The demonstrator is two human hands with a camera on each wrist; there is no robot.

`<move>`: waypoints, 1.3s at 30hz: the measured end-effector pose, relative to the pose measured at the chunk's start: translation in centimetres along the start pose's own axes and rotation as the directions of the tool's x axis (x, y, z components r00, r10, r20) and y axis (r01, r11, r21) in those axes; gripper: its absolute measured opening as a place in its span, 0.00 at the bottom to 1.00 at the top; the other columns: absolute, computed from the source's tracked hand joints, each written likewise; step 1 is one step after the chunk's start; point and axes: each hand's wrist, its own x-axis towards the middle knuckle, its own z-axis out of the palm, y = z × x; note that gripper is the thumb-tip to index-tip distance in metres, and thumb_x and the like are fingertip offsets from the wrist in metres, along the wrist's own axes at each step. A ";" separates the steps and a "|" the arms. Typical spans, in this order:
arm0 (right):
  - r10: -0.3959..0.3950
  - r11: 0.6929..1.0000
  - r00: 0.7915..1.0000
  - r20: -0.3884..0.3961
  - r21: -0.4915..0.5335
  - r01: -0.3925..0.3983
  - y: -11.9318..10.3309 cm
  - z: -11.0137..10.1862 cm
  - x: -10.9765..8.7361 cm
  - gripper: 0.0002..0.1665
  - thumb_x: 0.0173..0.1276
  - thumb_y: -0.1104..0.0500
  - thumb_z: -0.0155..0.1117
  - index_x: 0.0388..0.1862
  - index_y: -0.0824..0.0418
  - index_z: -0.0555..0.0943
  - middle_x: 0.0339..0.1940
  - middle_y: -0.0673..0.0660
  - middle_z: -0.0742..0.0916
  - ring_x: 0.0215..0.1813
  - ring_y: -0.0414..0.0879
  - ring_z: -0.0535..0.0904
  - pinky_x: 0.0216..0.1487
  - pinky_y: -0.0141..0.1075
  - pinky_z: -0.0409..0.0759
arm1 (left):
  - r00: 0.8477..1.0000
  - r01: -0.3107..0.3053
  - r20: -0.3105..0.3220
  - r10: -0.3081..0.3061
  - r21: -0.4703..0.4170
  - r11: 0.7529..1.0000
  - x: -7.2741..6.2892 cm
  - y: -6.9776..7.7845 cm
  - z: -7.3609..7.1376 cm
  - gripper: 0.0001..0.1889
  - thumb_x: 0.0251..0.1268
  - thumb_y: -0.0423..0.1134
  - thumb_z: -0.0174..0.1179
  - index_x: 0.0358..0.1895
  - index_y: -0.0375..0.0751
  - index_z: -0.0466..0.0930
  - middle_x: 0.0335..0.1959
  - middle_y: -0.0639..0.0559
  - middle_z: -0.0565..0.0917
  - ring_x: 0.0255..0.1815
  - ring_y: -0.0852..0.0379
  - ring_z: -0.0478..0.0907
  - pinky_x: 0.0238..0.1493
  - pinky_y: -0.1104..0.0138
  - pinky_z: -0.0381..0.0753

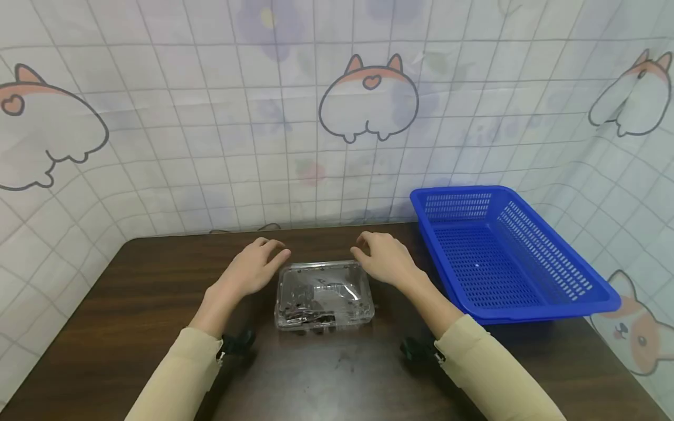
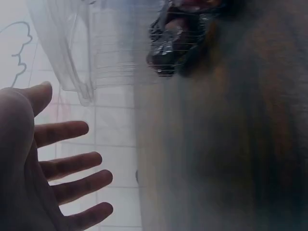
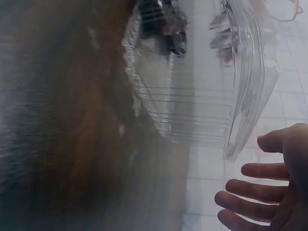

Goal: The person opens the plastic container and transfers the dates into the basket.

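Observation:
A clear plastic clamshell box with its lid down lies on the dark wooden table between my hands. Dark small items are inside, gathered toward the near side; I cannot tell their kind. My left hand hovers by the box's far left corner, fingers spread and holding nothing. On the other side, my right hand is raised at the far right corner, its fingers apart from one another. In the right wrist view a gap separates the thumb from the box's lid edge.
A blue plastic basket with slotted walls stands to the right of my right hand. Behind the table hangs a white gridded wall cover with cartoon corgis. A thin dark cord shows at the table's back edge.

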 end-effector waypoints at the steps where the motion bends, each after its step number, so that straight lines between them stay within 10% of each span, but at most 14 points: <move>1: 0.002 1.000 1.000 0.001 0.016 -0.002 0.0 0.0 -0.3 0.20 0.78 0.47 0.60 0.56 0.60 0.84 0.50 0.58 0.88 0.46 0.53 0.86 0.47 0.51 0.85 | 1.000 0.006 -0.007 -0.006 -0.008 1.000 -0.3 -0.1 0.2 0.31 0.84 0.58 0.42 0.69 0.36 0.74 0.70 0.30 0.70 0.69 0.30 0.68 0.66 0.37 0.69; 7: 0.036 0.992 0.999 0.009 0.122 -0.037 0.1 0.1 -2.7 0.21 0.79 0.46 0.59 0.56 0.60 0.84 0.45 0.55 0.89 0.39 0.46 0.84 0.41 0.46 0.85 | 0.998 0.050 -0.042 -0.055 -0.119 0.992 -1.8 -0.4 1.0 0.31 0.84 0.58 0.42 0.69 0.34 0.74 0.63 0.33 0.77 0.62 0.34 0.75 0.61 0.40 0.74; 15: 0.050 0.949 0.992 0.113 0.305 -0.083 -0.3 -0.5 -5.5 0.29 0.82 0.40 0.53 0.63 0.61 0.79 0.52 0.56 0.87 0.53 0.50 0.83 0.55 0.51 0.82 | 0.991 0.127 0.000 -0.132 -0.283 0.951 -3.2 0.0 0.7 0.32 0.84 0.58 0.43 0.72 0.33 0.69 0.65 0.33 0.76 0.64 0.34 0.74 0.63 0.39 0.73; 21: 0.054 0.881 0.971 0.233 0.446 -0.156 0.0 -1.0 -7.4 0.32 0.79 0.39 0.57 0.66 0.62 0.76 0.47 0.55 0.84 0.42 0.54 0.83 0.41 0.46 0.86 | 0.978 0.206 0.058 -0.198 -0.375 0.904 -4.5 0.0 0.8 0.35 0.83 0.60 0.41 0.77 0.35 0.62 0.68 0.32 0.73 0.65 0.34 0.74 0.62 0.40 0.73; 32: -0.010 0.802 0.947 0.321 0.569 -0.184 0.1 -1.0 -9.3 0.38 0.77 0.42 0.61 0.73 0.66 0.67 0.47 0.57 0.82 0.42 0.56 0.82 0.37 0.48 0.85 | 0.949 0.312 0.183 -0.257 -0.671 0.673 -5.4 0.5 1.3 0.32 0.84 0.54 0.46 0.75 0.31 0.62 0.63 0.30 0.74 0.53 0.41 0.81 0.50 0.53 0.87; 39: -0.017 0.768 0.939 0.342 0.607 -0.207 0.6 -0.4 -10.2 0.40 0.73 0.49 0.69 0.73 0.68 0.65 0.47 0.58 0.81 0.40 0.56 0.84 0.34 0.43 0.85 | 0.946 0.325 0.266 -0.187 -0.772 0.547 -5.5 0.5 1.4 0.26 0.86 0.45 0.46 0.73 0.29 0.63 0.56 0.32 0.75 0.41 0.50 0.81 0.42 0.57 0.89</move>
